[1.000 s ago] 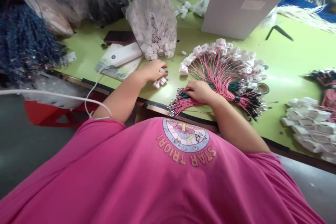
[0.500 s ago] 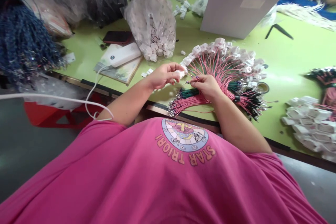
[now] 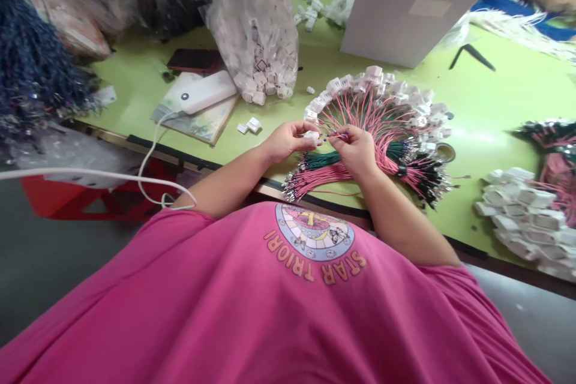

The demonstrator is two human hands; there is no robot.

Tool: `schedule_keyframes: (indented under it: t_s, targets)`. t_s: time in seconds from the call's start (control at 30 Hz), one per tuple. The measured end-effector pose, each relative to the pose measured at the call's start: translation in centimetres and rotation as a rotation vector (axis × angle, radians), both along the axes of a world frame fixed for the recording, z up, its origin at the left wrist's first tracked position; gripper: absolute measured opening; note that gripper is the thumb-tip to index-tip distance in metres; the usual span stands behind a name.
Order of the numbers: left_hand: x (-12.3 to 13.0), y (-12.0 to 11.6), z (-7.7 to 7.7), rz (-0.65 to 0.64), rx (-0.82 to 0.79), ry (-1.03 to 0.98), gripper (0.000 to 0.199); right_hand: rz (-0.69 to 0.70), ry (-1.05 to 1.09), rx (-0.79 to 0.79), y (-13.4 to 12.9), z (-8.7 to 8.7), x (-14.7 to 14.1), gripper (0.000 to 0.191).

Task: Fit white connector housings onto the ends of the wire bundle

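My left hand (image 3: 288, 141) is closed, pinching a white plastic connector housing (image 3: 311, 137) between thumb and fingers. Facing it, my right hand (image 3: 357, 153) is closed on thin wires (image 3: 335, 135) with small metal ends, which point toward the housing. Whether any wire end sits inside the housing I cannot tell. Behind and right of both hands fans a bundle of pink and green wires (image 3: 360, 111), many tipped with white housings (image 3: 373, 75). Loose wire ends with metal terminals (image 3: 292, 189) lie in front of my right hand, near the table edge.
A clear bag of housings (image 3: 258, 42) stands behind my left hand, with loose housings (image 3: 250, 125) nearer. A white power bank (image 3: 209, 92) and a phone (image 3: 193, 60) lie left. A grey box (image 3: 396, 18) stands at the back, another harness pile (image 3: 524, 210) at right. A white cable (image 3: 90, 174) crosses my left arm.
My left hand has turned slightly and holds the housing closer to the wire ends in my right hand. The whole view has shifted slightly.
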State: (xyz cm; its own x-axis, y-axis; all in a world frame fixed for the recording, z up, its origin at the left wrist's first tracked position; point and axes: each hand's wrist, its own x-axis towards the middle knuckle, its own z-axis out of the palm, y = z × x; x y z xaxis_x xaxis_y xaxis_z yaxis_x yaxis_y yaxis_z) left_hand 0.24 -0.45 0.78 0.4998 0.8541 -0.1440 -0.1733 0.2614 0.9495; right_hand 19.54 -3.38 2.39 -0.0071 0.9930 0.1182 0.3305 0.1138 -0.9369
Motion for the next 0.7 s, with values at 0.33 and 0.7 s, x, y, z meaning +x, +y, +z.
schedule_keyframes:
  t_s: [0.33,0.7]
  targets:
    - [0.3,0.0,-0.5,0.045,0.119,0.139,0.041,0.033,-0.254,0.192,-0.3,-0.9,-0.4,0.009]
    - [0.8,-0.1,-0.7,0.125,0.146,0.133,0.040,0.058,-0.134,-0.015,0.2,-1.1,-0.3,0.021]
